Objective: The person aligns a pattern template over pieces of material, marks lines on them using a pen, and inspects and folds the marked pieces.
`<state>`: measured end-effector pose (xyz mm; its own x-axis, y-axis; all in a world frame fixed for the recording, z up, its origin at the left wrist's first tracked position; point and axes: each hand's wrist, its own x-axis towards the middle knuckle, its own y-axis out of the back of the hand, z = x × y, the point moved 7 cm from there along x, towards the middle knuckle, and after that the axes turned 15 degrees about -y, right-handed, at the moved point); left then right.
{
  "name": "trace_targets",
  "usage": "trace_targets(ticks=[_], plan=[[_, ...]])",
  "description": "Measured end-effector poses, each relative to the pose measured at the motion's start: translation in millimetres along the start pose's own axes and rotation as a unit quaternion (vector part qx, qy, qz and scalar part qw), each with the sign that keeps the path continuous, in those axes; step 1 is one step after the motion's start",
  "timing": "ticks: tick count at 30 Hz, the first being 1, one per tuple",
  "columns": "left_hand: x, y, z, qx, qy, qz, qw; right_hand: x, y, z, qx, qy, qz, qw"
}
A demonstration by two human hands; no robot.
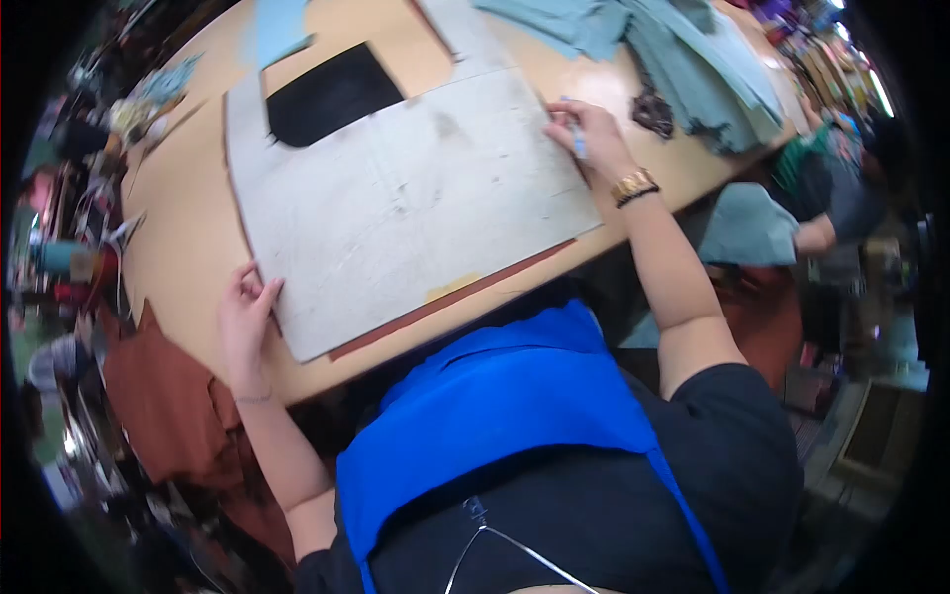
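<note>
A large pale grey pattern board (416, 188), scuffed and stained, lies on the table with a cut-out at its far side. Reddish-brown material (455, 302) shows beneath its near edge. My left hand (249, 312) is at the board's left edge, thumb and fingers closed at the rim. At the right edge is my right hand (597, 144), its fingers wrapped around a slim white-and-blue pen (578, 142). A black piece (332, 97) lies within the cut-out.
Light blue-green hides or cloth (693, 64) lie over the table's far right, beside a dark crumpled scrap (651, 111). Brown material (168, 396) hangs at the table's left corner. Another person's hand (816, 236) is by a blue-green piece (750, 226) at the right.
</note>
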<state>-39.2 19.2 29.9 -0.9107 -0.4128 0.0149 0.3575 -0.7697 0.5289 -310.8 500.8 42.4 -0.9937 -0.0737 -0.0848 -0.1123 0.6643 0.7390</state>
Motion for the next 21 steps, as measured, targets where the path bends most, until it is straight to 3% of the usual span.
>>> trace_targets(ticks=[3,5,6,7,21], plan=[[-2,8,-9,0.001,-0.018,0.013,1.000,-9,1,-10,-0.048,0.014,0.041,0.998],[-3,10,-3,0.014,-0.038,0.019,0.999,5,-11,15,0.090,0.006,0.019,0.996],[-1,11,-12,0.027,-0.046,0.027,0.998,3,-6,6,0.020,0.016,0.011,1.000],[0,12,-19,0.038,-0.057,0.032,0.997,0,-7,4,0.061,0.018,-0.009,0.998],[-4,11,-16,0.012,-0.010,0.036,0.999,4,-8,12,0.125,-0.017,-0.050,0.991]])
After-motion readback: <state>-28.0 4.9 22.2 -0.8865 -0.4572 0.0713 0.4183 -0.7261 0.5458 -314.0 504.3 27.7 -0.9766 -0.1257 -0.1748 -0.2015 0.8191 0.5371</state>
